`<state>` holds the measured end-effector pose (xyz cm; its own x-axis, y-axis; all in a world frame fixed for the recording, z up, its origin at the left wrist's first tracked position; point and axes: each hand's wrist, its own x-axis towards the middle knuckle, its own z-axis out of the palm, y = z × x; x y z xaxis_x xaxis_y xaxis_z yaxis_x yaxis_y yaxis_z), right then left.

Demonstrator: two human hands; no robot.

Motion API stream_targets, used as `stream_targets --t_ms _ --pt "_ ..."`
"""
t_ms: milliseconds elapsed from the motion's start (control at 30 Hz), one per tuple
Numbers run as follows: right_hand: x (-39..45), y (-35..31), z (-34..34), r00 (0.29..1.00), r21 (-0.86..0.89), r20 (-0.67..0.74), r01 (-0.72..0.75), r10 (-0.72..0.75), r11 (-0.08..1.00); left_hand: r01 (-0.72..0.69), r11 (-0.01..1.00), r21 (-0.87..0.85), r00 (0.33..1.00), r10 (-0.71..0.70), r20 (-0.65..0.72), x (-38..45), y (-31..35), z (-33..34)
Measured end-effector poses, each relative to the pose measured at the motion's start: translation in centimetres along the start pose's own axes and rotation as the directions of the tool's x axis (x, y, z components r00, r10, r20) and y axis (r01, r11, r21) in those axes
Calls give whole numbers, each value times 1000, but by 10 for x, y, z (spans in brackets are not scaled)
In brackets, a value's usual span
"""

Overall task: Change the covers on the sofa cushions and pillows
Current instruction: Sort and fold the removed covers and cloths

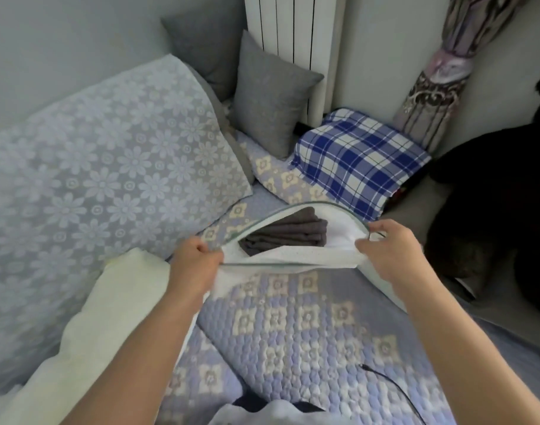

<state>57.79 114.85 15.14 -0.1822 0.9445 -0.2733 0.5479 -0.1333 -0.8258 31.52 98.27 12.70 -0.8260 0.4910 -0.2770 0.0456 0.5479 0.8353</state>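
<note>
1. The left hand (198,259) pinches the left end of the cover (293,317), fingers curled on the near edge of its open mouth.
2. The right hand (388,253) grips the right end of the same opening, thumb and fingers closed on the white lining (293,256) where the zip edge curves round.
3. Between the two hands the mouth of the cover gapes open; its quilted lilac face with cream flower squares lies toward the camera, on the sofa seat.
4. Through the opening a folded dark grey cloth (285,233) shows; whether it lies inside the cover or behind it cannot be told.
5. Far left, a big cushion (103,167) in pale blue daisy lace leans against the wall.
6. Below it, beside the left forearm, lies a bare cream pillow (109,308).
7. Behind, two grey pillows (268,96) stand against the radiator (290,29).
8. Right of them sits a blue checked pillow (357,161), touching the sofa seat.
9. Further right a tied patterned curtain (440,81) hangs by the wall, and a dark shape (492,194) fills the right edge; what it is cannot be told.
10. A thin black cable (394,391) runs across the cover near the lower right.
11. No writing, label or brand can be read anywhere.
</note>
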Motion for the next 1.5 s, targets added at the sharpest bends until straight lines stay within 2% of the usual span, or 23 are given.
stream_targets --t_ms 100,200,233,300,367,400,433,533,600,700,767,833,933,1067,1100,1167,1233,1267,1333,1400,1433,1500 --pt "8 67 15 993 -170 -9 -115 115 979 104 994 42 988 -108 110 -16 -65 42" --pt "10 160 50 962 -346 -79 -271 260 898 266 958 111 937 -284 202 -31 -150 87" --pt "13 196 65 951 -417 -86 -305 296 856 317 930 184 904 -355 237 -33 -187 102" --pt "14 273 95 901 -569 -7 -361 435 738 364 836 411 799 -507 322 -35 -262 125" --pt "8 348 124 774 -709 80 -399 629 581 294 695 657 678 -636 369 -41 -332 141" --pt "0 370 133 729 -744 81 -409 680 528 271 639 720 659 -668 345 -43 -354 144" --pt "-9 382 141 742 -756 78 -392 666 524 283 619 732 662 -678 318 -39 -370 146" --pt "-36 379 182 878 -662 120 -277 463 696 470 678 564 677 -688 263 -20 -417 157" --pt "-55 364 219 923 -559 225 -141 313 817 576 703 417 673 -697 246 -6 -447 168" --pt "-71 357 284 923 -430 376 95 82 898 714 685 145 641 -723 258 12 -428 182" --pt "-67 357 322 897 -413 440 162 40 896 759 649 44 607 -731 313 20 -420 191" --pt "-61 360 349 872 -453 486 198 55 869 785 620 23 559 -723 407 22 -418 196" --pt "-54 366 368 874 -544 474 194 108 817 761 647 50 551 -684 478 19 -413 194" --pt "-53 353 364 908 -464 409 121 91 878 750 658 -67 607 -643 467 18 -400 185" --pt "-51 347 359 916 -406 382 48 122 912 755 647 -109 617 -643 454 18 -397 182" --pt "-48 335 347 889 -255 382 -162 253 953 808 558 -187 573 -674 465 18 -392 174" --pt "-48 325 335 838 -64 421 -354 347 933 841 506 -190 521 -664 536 19 -388 167" --pt "-49 323 332 819 -18 438 -403 369 915 845 508 -165 501 -646 576 18 -387 165" --pt "-49 322 328 817 -68 425 -402 391 913 834 536 -134 496 -620 608 16 -382 163" --pt "-49 321 331 850 -138 362 -357 383 924 816 559 -148 533 -627 568 19 -382 163" --pt "-48 318 334 877 -176 326 -311 353 934 824 543 -160 529 -640 558 23 -383 163" --pt "-48 314 341 930 -284 287 -148 232 947 866 467 -181 476 -655 587 30 -383 164"
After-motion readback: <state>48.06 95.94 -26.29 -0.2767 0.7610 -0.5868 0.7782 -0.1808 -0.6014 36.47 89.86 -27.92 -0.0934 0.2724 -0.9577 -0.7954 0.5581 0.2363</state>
